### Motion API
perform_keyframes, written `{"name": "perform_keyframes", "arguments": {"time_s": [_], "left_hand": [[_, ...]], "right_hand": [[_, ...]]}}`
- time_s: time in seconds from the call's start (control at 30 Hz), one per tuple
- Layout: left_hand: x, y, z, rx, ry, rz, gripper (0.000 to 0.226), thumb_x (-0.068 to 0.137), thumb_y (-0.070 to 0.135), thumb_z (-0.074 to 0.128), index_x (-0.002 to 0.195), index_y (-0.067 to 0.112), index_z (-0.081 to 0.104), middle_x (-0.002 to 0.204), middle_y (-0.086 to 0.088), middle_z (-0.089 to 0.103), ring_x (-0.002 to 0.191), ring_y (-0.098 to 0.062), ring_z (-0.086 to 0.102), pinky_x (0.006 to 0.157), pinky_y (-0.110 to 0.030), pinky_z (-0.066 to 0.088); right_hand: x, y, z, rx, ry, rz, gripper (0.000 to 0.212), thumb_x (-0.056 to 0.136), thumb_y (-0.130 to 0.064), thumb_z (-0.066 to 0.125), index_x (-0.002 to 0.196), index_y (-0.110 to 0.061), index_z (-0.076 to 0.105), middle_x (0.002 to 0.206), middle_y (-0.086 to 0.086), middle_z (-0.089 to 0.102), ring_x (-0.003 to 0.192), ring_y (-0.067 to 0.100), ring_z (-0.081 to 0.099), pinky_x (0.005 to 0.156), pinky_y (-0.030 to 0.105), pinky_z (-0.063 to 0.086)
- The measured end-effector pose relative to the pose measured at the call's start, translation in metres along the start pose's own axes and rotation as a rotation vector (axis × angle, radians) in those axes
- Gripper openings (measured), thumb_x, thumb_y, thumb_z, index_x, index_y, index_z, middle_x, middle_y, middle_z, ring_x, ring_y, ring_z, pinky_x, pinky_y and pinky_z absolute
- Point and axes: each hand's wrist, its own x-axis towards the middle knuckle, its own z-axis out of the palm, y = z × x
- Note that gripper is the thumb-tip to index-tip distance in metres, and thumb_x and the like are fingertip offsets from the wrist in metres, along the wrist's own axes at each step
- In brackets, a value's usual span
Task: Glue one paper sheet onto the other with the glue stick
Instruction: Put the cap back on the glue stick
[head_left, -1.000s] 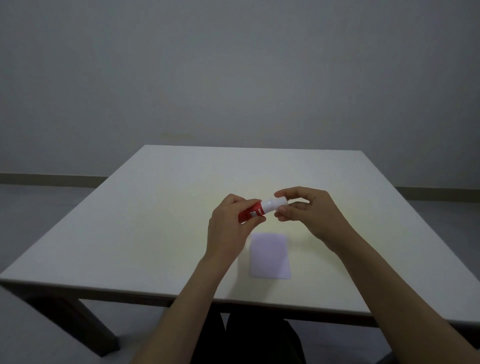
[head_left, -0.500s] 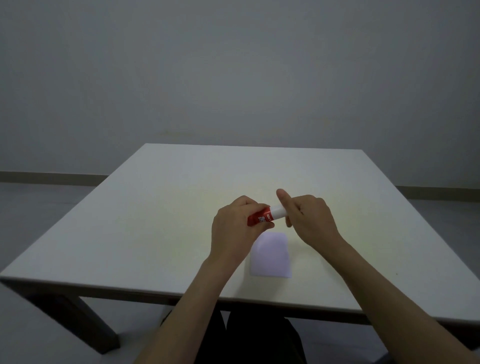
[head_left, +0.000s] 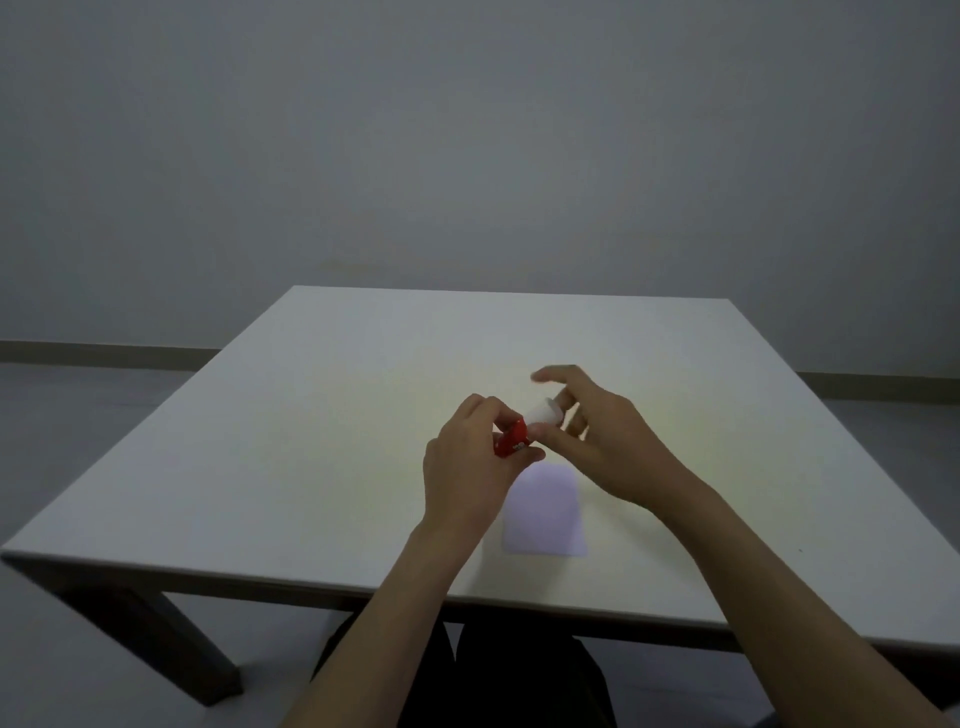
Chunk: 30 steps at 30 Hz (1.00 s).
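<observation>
While both hands were raised above the middle of the white table (head_left: 322, 395), the left hand (head_left: 470, 467) was closed around the red body of the glue stick (head_left: 511, 439), thumb and fingers wrapped over its lower half. The stick lay tilted, its white cap (head_left: 543, 414) pointing up and away to the right. The right hand (head_left: 605, 441) met it there: the thumb pressed against the near side of the cap and a bent finger sat behind it, while the index finger (head_left: 550, 373) stood lifted and spread clear above. That hand was thus only partly closed, pinching the cap rather than gripping it whole. Whether the cap was seated on the stick or already loose could not be told, since the join was blurred. Below the hands, near the front edge of the table, a pale lilac paper sheet (head_left: 545, 514) lay flat, its far end partly hidden by the left hand. Only one sheet could be made out there.
</observation>
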Motion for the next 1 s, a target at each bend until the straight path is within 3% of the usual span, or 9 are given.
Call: {"name": "perform_keyframes", "arguments": {"time_s": [0.07, 0.13, 0.2, 0.3, 0.4, 0.67, 0.8, 0.9, 1.0], "left_hand": [[0.002, -0.002, 0.002, -0.003, -0.004, -0.002, 0.027, 0.066, 0.033, 0.078, 0.082, 0.020, 0.060, 0.088, 0.009, 0.062, 0.075, -0.016, 0.064, 0.067, -0.033, 0.048], [0.001, -0.003, 0.005, -0.016, -0.017, -0.001, 0.028, 0.065, 0.031, 0.079, 0.080, 0.020, 0.058, 0.087, 0.008, 0.062, 0.073, -0.017, 0.063, 0.064, -0.030, 0.045], [0.005, -0.006, 0.006, -0.086, -0.026, -0.039, 0.030, 0.066, 0.030, 0.081, 0.080, 0.018, 0.058, 0.086, 0.005, 0.064, 0.071, -0.017, 0.063, 0.063, -0.028, 0.045], [0.028, -0.020, 0.000, -0.272, 0.017, -0.207, 0.027, 0.067, 0.022, 0.081, 0.080, 0.015, 0.058, 0.083, -0.005, 0.068, 0.069, -0.022, 0.063, 0.066, -0.033, 0.049], [0.049, -0.039, -0.003, -0.307, 0.074, -0.317, 0.019, 0.072, 0.019, 0.077, 0.081, 0.014, 0.061, 0.081, -0.006, 0.069, 0.077, -0.027, 0.065, 0.074, -0.035, 0.050], [0.060, -0.064, 0.013, -0.269, 0.139, -0.402, 0.015, 0.073, 0.017, 0.074, 0.085, 0.008, 0.071, 0.078, 0.000, 0.068, 0.071, -0.016, 0.058, 0.067, -0.023, 0.035], [0.059, -0.068, 0.018, -0.270, 0.156, -0.408, 0.017, 0.074, 0.016, 0.074, 0.087, 0.007, 0.070, 0.079, 0.003, 0.064, 0.074, -0.016, 0.057, 0.067, -0.022, 0.034], [0.059, -0.070, 0.020, -0.272, 0.153, -0.397, 0.016, 0.073, 0.015, 0.074, 0.086, 0.007, 0.070, 0.078, 0.001, 0.066, 0.070, -0.016, 0.058, 0.058, -0.017, 0.035], [0.057, -0.072, 0.020, -0.287, 0.143, -0.392, 0.017, 0.073, 0.014, 0.074, 0.087, 0.007, 0.069, 0.085, -0.006, 0.071, 0.073, -0.019, 0.061, 0.064, -0.021, 0.038]], "right_hand": [[-0.001, 0.001, 0.005, -0.052, 0.022, -0.014, 0.016, 0.089, -0.037, 0.056, 0.082, -0.024, 0.049, 0.060, -0.013, 0.047, 0.051, 0.008, 0.043, 0.053, 0.024, 0.033], [0.001, -0.002, 0.008, -0.244, 0.128, 0.061, 0.045, 0.089, -0.055, 0.042, 0.058, -0.023, 0.036, 0.048, -0.007, 0.036, 0.044, 0.010, 0.032, 0.046, 0.024, 0.023], [0.002, 0.000, 0.010, -0.235, 0.184, 0.107, 0.053, 0.080, -0.068, 0.025, 0.053, -0.024, 0.033, 0.046, -0.004, 0.035, 0.044, 0.012, 0.032, 0.045, 0.025, 0.022], [-0.001, 0.009, 0.014, -0.056, 0.144, 0.148, 0.046, 0.082, -0.067, 0.034, 0.087, -0.027, 0.056, 0.057, -0.002, 0.054, 0.053, 0.011, 0.049, 0.052, 0.028, 0.037], [-0.010, 0.029, 0.023, -0.071, 0.068, 0.196, 0.035, 0.088, -0.048, 0.050, 0.115, -0.026, 0.052, 0.077, 0.001, 0.064, 0.065, 0.012, 0.056, 0.067, 0.032, 0.047], [-0.034, 0.058, 0.041, -0.070, 0.096, 0.322, 0.033, 0.087, -0.033, 0.059, 0.118, -0.024, 0.054, 0.086, -0.004, 0.060, 0.077, 0.014, 0.055, 0.071, 0.027, 0.040], [-0.037, 0.060, 0.040, -0.080, 0.095, 0.337, 0.031, 0.086, -0.029, 0.061, 0.116, -0.022, 0.056, 0.090, -0.002, 0.061, 0.077, 0.014, 0.053, 0.072, 0.028, 0.043], [-0.039, 0.060, 0.041, -0.086, 0.093, 0.343, 0.030, 0.085, -0.028, 0.062, 0.114, -0.021, 0.058, 0.091, -0.002, 0.060, 0.078, 0.013, 0.053, 0.071, 0.026, 0.041], [-0.041, 0.058, 0.043, -0.093, 0.079, 0.356, 0.031, 0.085, -0.026, 0.063, 0.115, -0.019, 0.058, 0.094, -0.002, 0.059, 0.082, 0.013, 0.051, 0.073, 0.025, 0.039]]}}
